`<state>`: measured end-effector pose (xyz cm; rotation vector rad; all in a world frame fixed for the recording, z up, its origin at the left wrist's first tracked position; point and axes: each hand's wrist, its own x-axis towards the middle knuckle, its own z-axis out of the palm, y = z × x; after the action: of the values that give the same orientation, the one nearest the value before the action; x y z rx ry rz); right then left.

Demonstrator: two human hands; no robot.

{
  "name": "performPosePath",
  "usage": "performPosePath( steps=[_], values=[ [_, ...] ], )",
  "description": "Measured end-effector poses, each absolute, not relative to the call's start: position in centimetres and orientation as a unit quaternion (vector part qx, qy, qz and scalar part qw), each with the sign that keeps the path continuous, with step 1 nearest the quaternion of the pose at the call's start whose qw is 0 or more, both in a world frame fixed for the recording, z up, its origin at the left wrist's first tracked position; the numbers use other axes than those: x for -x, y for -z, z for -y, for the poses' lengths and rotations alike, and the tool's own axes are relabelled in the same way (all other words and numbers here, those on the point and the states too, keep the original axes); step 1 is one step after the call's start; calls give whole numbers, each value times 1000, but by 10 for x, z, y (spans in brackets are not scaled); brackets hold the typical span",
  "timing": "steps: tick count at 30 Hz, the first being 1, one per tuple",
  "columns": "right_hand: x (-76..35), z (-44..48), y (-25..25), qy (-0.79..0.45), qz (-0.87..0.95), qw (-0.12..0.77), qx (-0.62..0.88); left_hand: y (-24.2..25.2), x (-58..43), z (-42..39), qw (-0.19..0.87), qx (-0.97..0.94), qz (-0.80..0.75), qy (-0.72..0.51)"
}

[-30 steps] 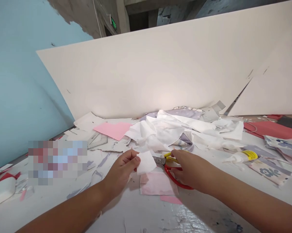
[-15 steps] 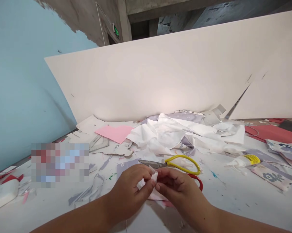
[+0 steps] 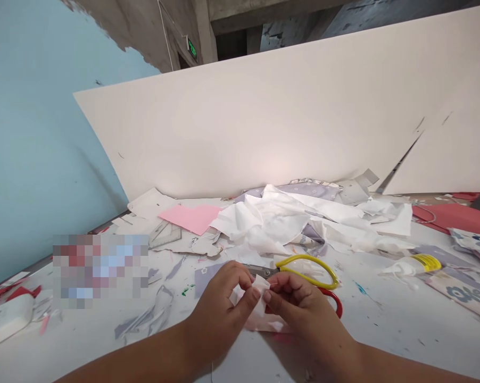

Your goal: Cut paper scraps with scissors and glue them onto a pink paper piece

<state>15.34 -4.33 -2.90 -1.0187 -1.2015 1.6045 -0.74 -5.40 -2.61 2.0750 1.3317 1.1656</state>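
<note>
Looking down at the table, what did we find our hands doing?

We had the left hand and the right hand drawn close together, both pinching one small white scrap just above the table, near the middle of the view.

How did the grip stand?

Narrow on both sides. We held the scrap between thumbs and fingertips, with its upper edge standing up between the hands. We could not tell whether it was paper or thin cloth.

What lay nearest to it?

A pale pink sheet lay beneath the hands, mostly hidden by them. Just behind them lay scissors with one yellow handle and one red, untouched, the red handle partly behind the right hand. A lilac patterned cloth piece lay under the blades' tips.

And further out?

We saw a heap of crumpled white cloth beyond the scissors, with a pink paper sheet to its left and a glue bottle with a yellow label to its right. A red sheet lay at the far right, and a tall white board stood behind everything.
</note>
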Motion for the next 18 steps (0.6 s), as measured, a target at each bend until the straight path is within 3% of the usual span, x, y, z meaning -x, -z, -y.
performPosePath(
  steps=[6, 18],
  values=[
    [-153, 43, 33, -657, 479, 418, 404, 29, 6, 54, 284, -688, -529, -408],
    [-155, 42, 28, -624, 509, 413, 425, 33, 6, 56, 321, -658, -526, -431]
  ],
)
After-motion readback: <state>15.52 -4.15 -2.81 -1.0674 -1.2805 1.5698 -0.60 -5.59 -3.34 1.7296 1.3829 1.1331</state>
